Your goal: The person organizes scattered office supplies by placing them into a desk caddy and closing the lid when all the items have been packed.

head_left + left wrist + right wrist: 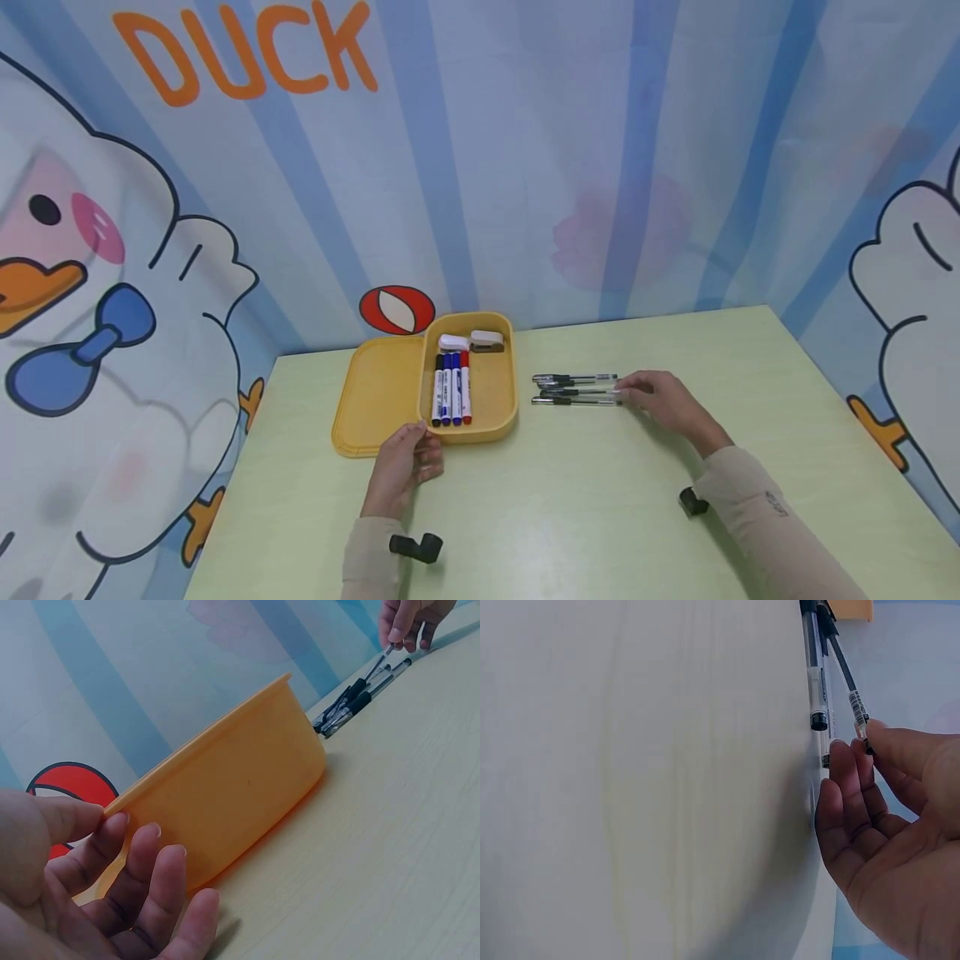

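Near the table's back edge stands a yellow plastic box [492,396]. Its near left corner is held by my left hand [405,467], thumb and forefinger pinching the rim, as the left wrist view shows. Inside the box lie several markers [456,390], black, blue and red, side by side, with two small white-topped items [487,337] behind them whose kind I cannot tell. Right of the box, my right hand [666,404] pinches the end of a clear-barrelled pen [849,679] with a black grip. Several similar pens [573,401] lie beside it on the table.
A flat yellow lid [378,396] lies against the box's left side, partly hidden by it. The pale table [570,508] ends at a printed cloth backdrop [510,167]. A black wrist device [417,547] sits at the left sleeve, another [692,502] at the right.
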`<state>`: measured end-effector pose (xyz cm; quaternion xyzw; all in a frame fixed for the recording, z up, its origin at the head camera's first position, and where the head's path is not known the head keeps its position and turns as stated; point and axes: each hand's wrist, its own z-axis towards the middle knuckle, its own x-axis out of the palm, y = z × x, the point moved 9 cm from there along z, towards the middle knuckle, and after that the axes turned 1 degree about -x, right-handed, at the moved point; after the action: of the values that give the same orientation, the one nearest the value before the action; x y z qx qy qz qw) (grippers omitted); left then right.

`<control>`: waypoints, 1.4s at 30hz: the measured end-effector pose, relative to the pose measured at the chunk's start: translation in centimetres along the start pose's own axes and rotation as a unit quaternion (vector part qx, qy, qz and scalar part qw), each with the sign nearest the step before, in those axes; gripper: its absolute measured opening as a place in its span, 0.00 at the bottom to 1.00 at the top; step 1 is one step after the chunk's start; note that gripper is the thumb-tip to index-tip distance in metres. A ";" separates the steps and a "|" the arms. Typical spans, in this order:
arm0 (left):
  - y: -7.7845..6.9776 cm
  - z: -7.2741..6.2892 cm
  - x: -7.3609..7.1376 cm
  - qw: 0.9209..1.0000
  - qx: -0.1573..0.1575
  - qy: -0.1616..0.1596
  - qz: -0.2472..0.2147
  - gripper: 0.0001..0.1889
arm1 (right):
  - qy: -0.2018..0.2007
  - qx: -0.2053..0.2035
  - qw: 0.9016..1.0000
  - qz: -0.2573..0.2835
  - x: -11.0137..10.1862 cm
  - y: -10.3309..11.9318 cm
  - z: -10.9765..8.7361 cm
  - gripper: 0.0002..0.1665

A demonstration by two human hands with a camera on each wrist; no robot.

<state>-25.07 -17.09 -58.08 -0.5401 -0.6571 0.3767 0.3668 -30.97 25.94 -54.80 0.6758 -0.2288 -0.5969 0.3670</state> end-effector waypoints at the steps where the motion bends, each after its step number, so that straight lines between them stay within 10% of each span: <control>1: 0.0 0.0 0.0 1.000 0.000 -0.001 0.000 0.15 | -0.002 0.005 1.000 0.006 -0.1 -0.1 0.0 0.15; 19: 0.1 0.0 0.0 1.000 0.000 -0.003 0.008 0.17 | -0.003 0.081 0.994 0.080 -0.6 -1.4 0.0 0.25; 42: 0.0 -0.1 0.1 1.000 0.002 0.002 0.004 0.16 | 0.008 0.043 0.971 0.235 -1.3 0.4 -0.3 0.26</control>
<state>-24.98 -17.01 -58.01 -0.5430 -0.6534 0.3785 0.3674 -30.89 26.75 -53.64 0.6228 -0.4043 -0.4781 0.4692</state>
